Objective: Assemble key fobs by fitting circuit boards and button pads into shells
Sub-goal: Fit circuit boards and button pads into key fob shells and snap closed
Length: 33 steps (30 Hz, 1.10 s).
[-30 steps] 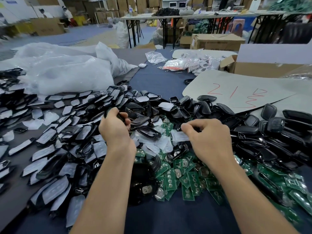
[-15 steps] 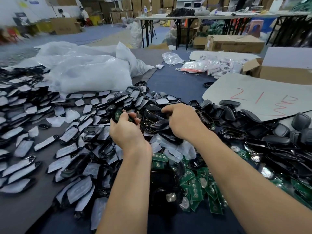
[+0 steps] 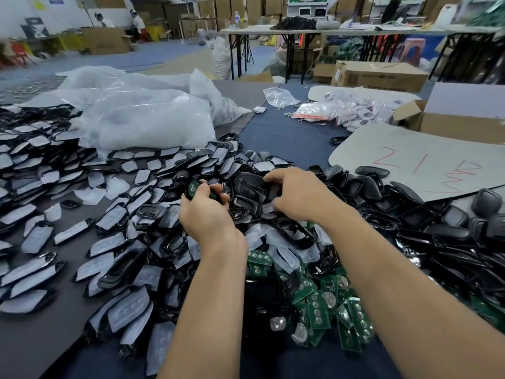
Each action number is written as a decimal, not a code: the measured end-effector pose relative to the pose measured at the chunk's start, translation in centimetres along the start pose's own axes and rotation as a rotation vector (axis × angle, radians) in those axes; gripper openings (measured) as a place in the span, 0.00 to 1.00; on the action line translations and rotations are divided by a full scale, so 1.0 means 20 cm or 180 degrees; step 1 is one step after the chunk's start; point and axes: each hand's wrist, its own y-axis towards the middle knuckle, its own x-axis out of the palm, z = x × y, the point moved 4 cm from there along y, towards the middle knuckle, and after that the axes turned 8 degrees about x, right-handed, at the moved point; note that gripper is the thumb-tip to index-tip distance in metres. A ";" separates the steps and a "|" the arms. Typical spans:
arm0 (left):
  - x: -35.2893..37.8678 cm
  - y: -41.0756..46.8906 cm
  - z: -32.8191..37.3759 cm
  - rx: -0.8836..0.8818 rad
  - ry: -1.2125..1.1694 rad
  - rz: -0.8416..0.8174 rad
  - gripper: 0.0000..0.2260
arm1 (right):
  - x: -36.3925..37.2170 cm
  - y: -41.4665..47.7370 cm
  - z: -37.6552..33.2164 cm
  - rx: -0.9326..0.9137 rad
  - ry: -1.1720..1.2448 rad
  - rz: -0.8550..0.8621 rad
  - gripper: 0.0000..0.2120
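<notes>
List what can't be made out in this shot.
1. Head view: whether the right hand grips any of the shells; its own fingers cover them.
2. Head view: the board in the left hand; the fingers hide most of it.
3. Head view: the black item between the forearms; dark and blurred.
4. Head view: the far workers; small and blurred.

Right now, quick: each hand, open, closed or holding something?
Left hand: grips a black shell with a green board inside.
Right hand: curled over the shell pile; grip cannot be told.
</notes>
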 end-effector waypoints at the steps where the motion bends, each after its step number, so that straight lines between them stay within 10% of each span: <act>1: 0.00 0.00 0.00 -0.0006 -0.0001 0.0002 0.11 | -0.02 -0.01 0.02 0.0085 0.0221 0.0194 0.22; 12: 0.00 0.00 -0.01 0.0001 -0.0016 -0.0016 0.11 | 0.04 -0.12 0.14 -0.0102 0.0255 -0.0049 0.18; 21: 0.01 0.01 -0.03 -0.0009 0.0002 -0.0085 0.11 | 0.03 -0.19 0.22 0.0266 0.1452 0.0990 0.11; 33: 0.02 0.00 -0.05 0.0063 0.0135 -0.0146 0.10 | 0.03 -0.23 0.24 0.0548 0.2176 0.0431 0.11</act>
